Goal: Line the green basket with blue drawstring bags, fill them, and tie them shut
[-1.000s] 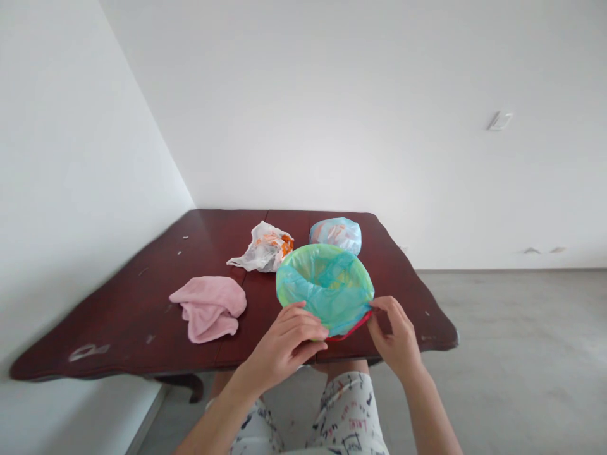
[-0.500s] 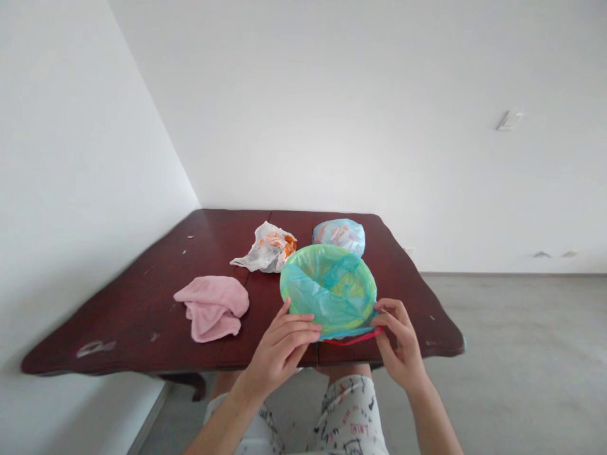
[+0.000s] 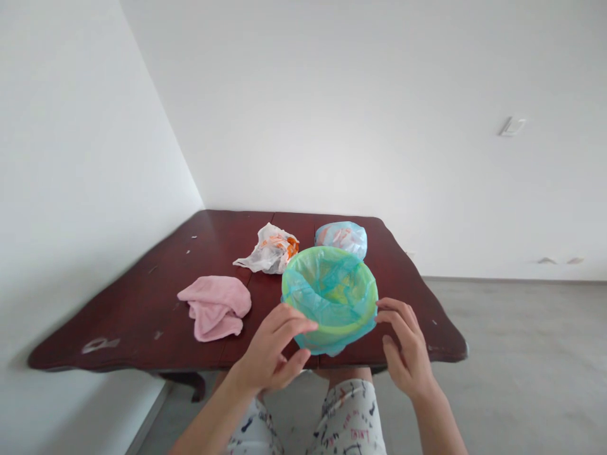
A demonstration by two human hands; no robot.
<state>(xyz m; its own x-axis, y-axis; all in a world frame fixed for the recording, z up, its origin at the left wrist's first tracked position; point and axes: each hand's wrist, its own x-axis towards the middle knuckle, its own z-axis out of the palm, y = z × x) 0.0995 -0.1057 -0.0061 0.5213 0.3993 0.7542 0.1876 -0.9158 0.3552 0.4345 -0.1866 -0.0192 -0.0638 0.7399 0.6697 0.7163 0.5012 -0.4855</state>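
Note:
A round green bin (image 3: 366,278) stands near the front edge of the table. A thin blue-green plastic bag (image 3: 308,297) lines it and folds out over its rim, hanging down at the front. My left hand (image 3: 277,344) is at the bin's near left side, thumb and fingers apart, fingertips close to the rim. On the other side, my right hand (image 3: 403,341) has its fingers spread and slightly curled, their tips by the bag's edge. Whether either hand touches the bag is hard to make out.
The dark red wooden table (image 3: 142,303) meets the walls at the back and left. A crumpled pink cloth (image 3: 215,306) lies at left. Behind the bin are a white and orange plastic bag (image 3: 270,249) and a light blue bag (image 3: 342,237) with things inside.
The bag's front edge, with its red strip, was bunched between my hands and now hangs over the bin's rim. The red strip no longer shows. My fingers have parted.

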